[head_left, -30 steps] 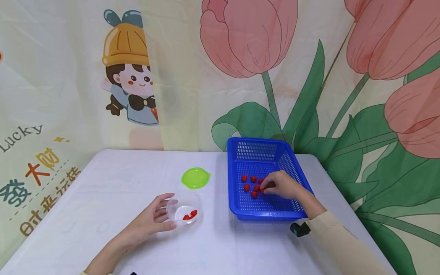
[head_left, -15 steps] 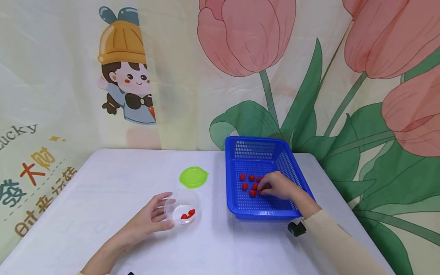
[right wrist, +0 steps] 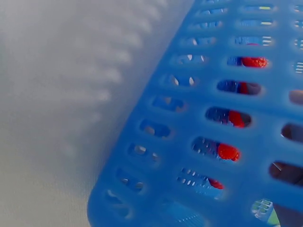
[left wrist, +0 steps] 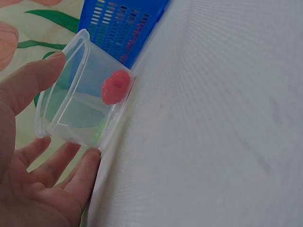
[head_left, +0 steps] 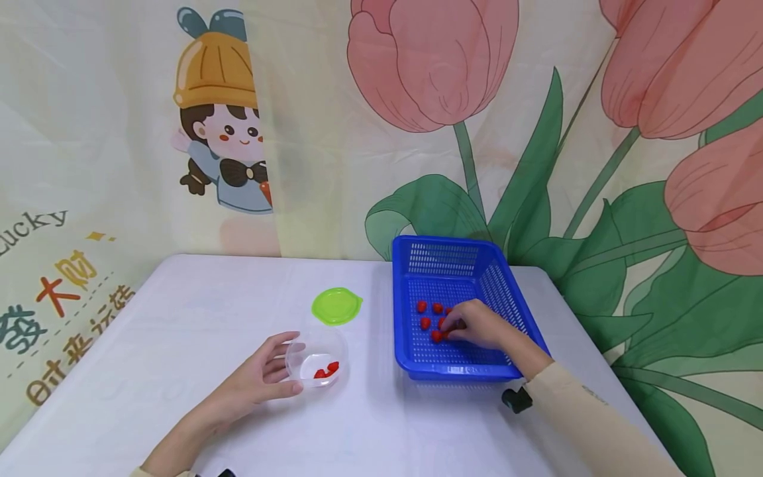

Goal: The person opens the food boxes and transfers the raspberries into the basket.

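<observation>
My left hand (head_left: 262,379) holds a small clear plastic cup (left wrist: 78,101) on the white table, thumb at its rim and fingers along the opposite side. Inside the cup lie red raspberries (left wrist: 116,87), gathered near one side of its bottom. My right hand (head_left: 484,324) reaches down into a blue perforated basket (head_left: 465,372), its thumb and fingers pinching a red raspberry (head_left: 446,335), which the fingertips partly cover. Several other raspberries (head_left: 425,323) lie loose on the basket floor just left of that hand. In the right wrist view the basket wall hides most of the hand.
A bright green round lid (head_left: 336,306) lies flat on the white table (head_left: 238,298) behind the cup, left of the basket. At the table's back edge hangs a printed cloth backdrop (head_left: 322,132) with tulips.
My right hand has shifted slightly left and toward me inside the basket, with a raspberry moving at its fingertips. The left hand and cup stay in place; the head view sways a little.
</observation>
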{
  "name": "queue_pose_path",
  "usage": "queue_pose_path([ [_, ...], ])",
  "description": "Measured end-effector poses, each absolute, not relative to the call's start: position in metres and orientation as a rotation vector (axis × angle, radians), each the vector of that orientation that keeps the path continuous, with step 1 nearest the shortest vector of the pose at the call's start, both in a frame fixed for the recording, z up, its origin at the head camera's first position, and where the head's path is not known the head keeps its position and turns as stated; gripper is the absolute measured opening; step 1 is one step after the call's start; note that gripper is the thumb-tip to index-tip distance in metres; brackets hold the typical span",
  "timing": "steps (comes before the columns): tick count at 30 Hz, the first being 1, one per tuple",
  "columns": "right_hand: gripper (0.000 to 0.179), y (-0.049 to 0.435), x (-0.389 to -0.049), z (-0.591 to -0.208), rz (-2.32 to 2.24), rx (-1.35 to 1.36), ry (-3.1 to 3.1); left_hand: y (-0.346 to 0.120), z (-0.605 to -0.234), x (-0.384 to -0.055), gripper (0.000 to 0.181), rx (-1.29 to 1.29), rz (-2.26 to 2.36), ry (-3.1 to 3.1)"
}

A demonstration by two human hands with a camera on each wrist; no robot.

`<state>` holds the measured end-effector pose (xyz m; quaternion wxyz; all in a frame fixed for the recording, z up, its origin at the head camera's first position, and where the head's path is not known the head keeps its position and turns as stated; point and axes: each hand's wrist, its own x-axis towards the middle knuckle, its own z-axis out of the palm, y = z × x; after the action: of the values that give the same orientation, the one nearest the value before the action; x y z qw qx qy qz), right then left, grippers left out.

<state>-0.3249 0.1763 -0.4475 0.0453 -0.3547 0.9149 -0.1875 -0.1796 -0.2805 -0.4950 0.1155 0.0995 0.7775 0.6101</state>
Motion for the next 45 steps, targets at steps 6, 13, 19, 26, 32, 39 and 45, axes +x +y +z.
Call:
queue_pose_path([
  [6, 0.012, 0.175, -0.326, -0.446, -0.547, -1.054, 2.795, -0.28, -0.493, -0.179, 0.095, 0.287, 1.794, 2.275],
  [13, 0.014, 0.176, -0.324, -0.443, -0.585, -1.087, 2.798, -0.28, -0.491, -0.179, 0.093, 0.329, 1.805, 2.279],
  [19, 0.014, 0.179, -0.322, -0.441, -0.636, -1.11, 2.795, -0.28, -0.491, -0.179, 0.093, 0.333, 1.812, 2.273],
  [26, 0.015, 0.182, -0.317, -0.437, -0.653, -1.107, 2.833, -0.278, -0.494, -0.181, 0.093, 0.328, 1.815, 2.26],
  [32, 0.019, 0.173, -0.305, -0.422, -0.683, -1.142, 2.824, -0.279, -0.495, -0.181, 0.093, 0.322, 1.827, 2.248],
  [39, 0.025, 0.141, -0.285, -0.391, -0.764, -1.284, 2.785, -0.28, -0.494, -0.18, 0.093, 0.309, 1.812, 2.273],
  [45, 0.03, 0.108, -0.271, -0.374, -0.765, -1.409, 2.701, -0.281, -0.497, -0.179, 0.092, 0.291, 1.816, 2.261],
])
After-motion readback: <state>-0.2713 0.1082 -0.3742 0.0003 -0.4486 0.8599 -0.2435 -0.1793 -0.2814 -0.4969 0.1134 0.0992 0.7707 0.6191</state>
